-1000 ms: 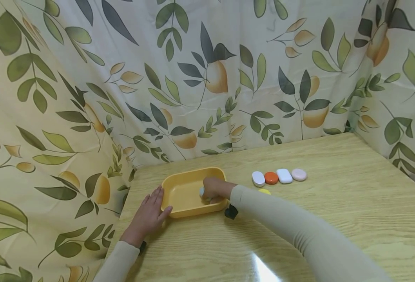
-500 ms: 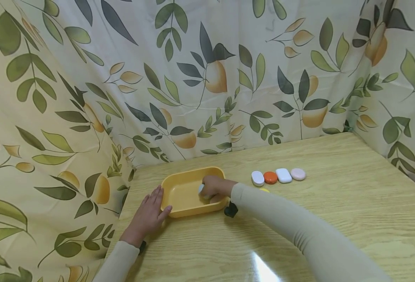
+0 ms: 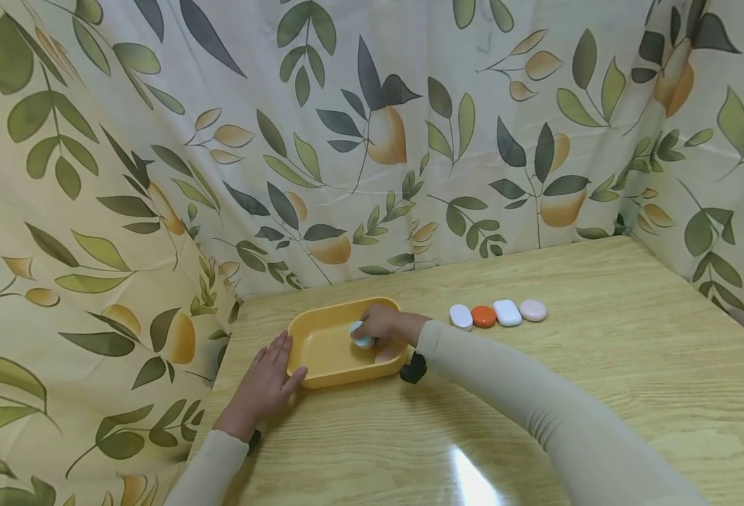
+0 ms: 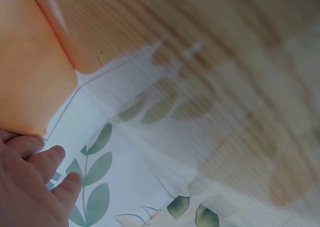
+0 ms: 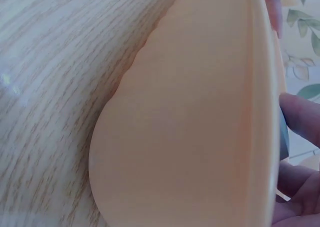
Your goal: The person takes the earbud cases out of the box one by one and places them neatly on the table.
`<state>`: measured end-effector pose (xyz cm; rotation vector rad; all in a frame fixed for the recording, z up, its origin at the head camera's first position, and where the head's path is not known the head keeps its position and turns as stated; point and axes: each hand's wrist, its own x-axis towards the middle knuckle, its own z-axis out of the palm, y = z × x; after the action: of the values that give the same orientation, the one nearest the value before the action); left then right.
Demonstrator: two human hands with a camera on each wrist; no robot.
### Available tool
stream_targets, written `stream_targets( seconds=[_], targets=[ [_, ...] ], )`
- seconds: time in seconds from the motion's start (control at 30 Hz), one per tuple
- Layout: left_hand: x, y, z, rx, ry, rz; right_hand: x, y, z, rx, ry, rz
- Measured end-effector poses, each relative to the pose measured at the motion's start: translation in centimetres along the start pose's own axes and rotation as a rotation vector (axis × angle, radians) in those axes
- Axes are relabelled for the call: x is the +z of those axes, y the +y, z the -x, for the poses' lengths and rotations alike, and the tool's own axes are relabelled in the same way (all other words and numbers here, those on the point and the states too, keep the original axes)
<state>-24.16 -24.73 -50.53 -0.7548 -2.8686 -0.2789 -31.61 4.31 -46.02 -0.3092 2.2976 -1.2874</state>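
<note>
A yellow plastic tray sits on the table. My left hand rests against its left end, fingers laid along the rim and thumb at the near corner. In the left wrist view, those fingers touch the edge of the tray. Inside the tray, at its right side, my right hand pinches a light-blue soap bar. A peach-coloured bar lies beside it, partly under the hand. From the right wrist, the tray wall hides most of the blue bar.
To the right of the tray stand a white oval bar, a red-orange bar, a white rectangular bar and a pink oval bar in a row. A leaf-patterned curtain hangs behind the wooden table.
My right hand has risen slightly, turning the blue bar into fuller view and showing more of the peach bar. A yellow piece by the sleeve is now hidden. The left hand stays put.
</note>
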Motion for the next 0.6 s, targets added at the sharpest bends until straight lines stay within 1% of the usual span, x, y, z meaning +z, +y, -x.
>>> stream_targets(
  seconds=[0.17,0.27,0.4,0.6],
  targets=[
    [-0.04,0.00,-0.01,-0.003,-0.005,-0.001,-0.10,-0.15,0.02,-0.006,0.008,0.027],
    [0.02,-0.04,0.00,-0.004,-0.005,0.000,-0.05,-0.12,0.06,-0.003,0.006,-0.009],
    [0.10,-0.12,-0.02,-0.002,-0.002,-0.008,-0.08,-0.11,0.17,0.005,-0.006,-0.089],
    [0.04,-0.06,-0.02,-0.001,-0.004,-0.006,-0.29,-0.18,0.51,-0.005,-0.022,-0.099]
  ],
)
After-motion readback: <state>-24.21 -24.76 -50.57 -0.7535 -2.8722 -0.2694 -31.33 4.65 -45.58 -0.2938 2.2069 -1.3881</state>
